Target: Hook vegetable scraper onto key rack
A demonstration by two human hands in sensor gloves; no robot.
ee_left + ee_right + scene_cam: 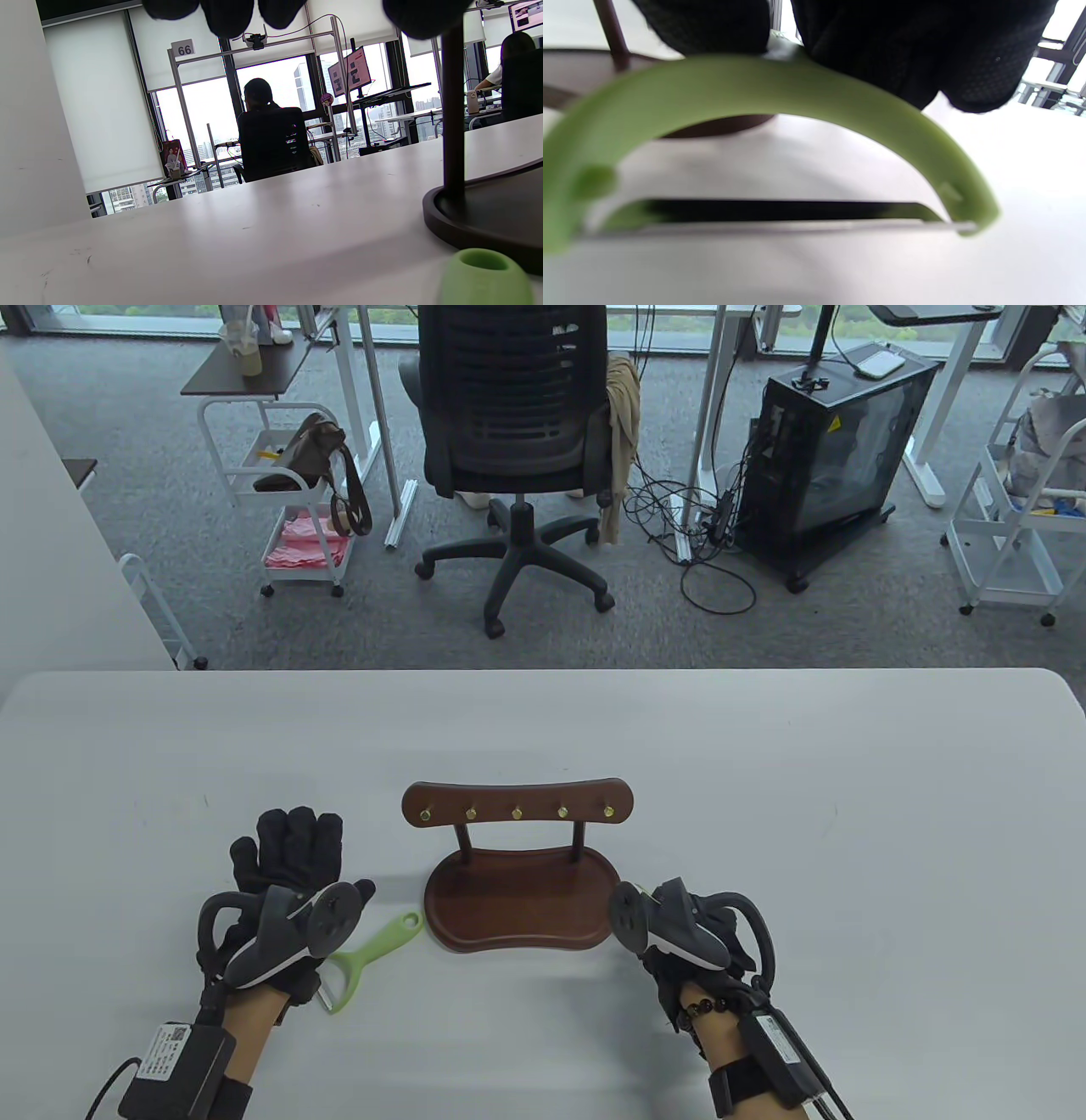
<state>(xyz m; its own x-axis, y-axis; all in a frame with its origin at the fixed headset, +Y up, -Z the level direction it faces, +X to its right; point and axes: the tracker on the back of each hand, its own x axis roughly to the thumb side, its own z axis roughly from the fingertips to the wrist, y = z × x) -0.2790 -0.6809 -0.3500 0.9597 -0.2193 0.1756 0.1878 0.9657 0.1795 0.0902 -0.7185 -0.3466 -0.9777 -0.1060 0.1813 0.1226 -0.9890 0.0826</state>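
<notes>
A wooden key rack [517,812] with several brass hooks stands on its brown base [517,903] at the table's near middle. A green scraper [373,957] lies on the table left of the base, its looped handle end toward the rack; that end shows in the left wrist view [483,275]. My left hand [293,836] lies flat and open beside it, not holding it. My right hand [679,929] is right of the base. In the right wrist view its fingers [882,42] grip a second green scraper [780,89] by the handle, blade low over the table.
The white table [848,814] spreads wide on both sides of the rack. Beyond its far edge are an office chair [517,432], a black computer case [831,466] and white carts [1010,517].
</notes>
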